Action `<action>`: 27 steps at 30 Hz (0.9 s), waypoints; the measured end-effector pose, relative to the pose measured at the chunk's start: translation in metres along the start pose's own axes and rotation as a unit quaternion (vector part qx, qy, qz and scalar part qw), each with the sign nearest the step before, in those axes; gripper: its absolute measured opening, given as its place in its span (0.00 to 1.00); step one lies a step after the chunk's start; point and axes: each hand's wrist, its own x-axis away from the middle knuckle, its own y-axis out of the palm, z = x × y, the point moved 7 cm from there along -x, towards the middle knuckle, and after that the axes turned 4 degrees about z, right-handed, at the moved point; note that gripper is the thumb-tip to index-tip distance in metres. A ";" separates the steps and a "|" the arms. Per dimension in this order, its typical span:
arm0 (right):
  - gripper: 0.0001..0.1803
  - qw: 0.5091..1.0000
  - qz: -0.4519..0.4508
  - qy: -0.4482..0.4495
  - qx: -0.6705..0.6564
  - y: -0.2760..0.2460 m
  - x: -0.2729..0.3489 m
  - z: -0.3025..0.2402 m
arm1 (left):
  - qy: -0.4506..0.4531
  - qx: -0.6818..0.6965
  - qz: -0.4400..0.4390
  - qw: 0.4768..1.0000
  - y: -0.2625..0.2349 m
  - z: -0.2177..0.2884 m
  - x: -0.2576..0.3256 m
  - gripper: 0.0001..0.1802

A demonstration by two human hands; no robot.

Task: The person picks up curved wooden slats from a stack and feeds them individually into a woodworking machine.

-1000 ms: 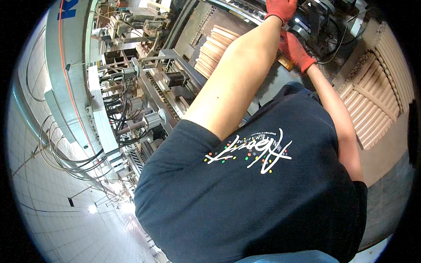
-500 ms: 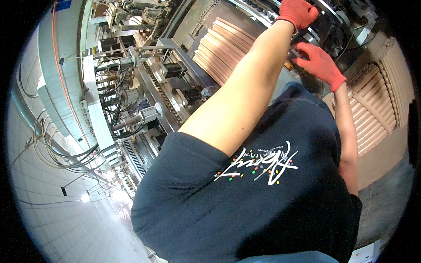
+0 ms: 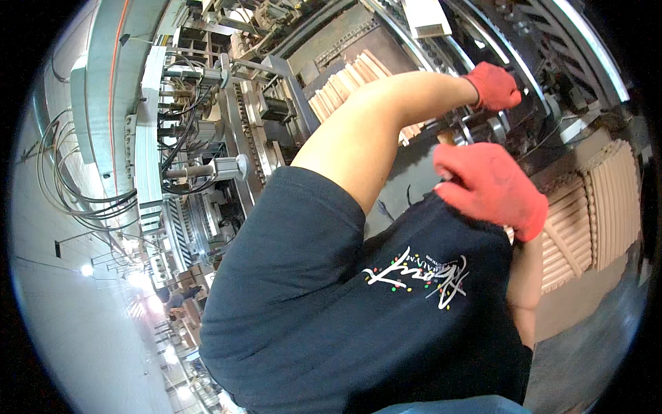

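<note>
Reaching up into the dark machine frame [image 3: 531,90], the left hand [image 3: 495,85] looks closed, its grip unclear, while the right hand [image 3: 486,185] hangs loosely curled, empty, beside stacked tan slats [image 3: 600,207].

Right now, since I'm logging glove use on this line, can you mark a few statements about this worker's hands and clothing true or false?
1. Both hands wear red gloves. True: left hand, right hand.
2. The left hand reaches into the metal machine. True.
3. The right hand is bare. False: it is gloved, held up by the ribbed tan stacks.
4. The shirt is white. False: it is dark navy with a white print.
</note>
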 end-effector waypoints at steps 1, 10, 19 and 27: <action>0.08 1.000 -0.003 -0.004 0.007 0.000 -0.006 -0.004 | -0.001 -0.001 -0.003 1.000 -0.001 0.000 -0.001 0.26; 0.08 0.993 0.035 -0.114 0.025 0.018 -0.041 -0.030 | 0.000 0.009 -0.018 1.000 0.001 0.001 -0.001 0.26; 0.06 0.992 0.062 -0.110 -0.016 0.028 -0.058 -0.025 | -0.002 0.034 0.000 0.999 -0.004 0.002 -0.001 0.27; 0.09 0.995 -0.010 -0.091 0.045 0.049 -0.070 -0.024 | -0.015 0.047 -0.010 0.999 -0.007 0.001 0.001 0.27</action>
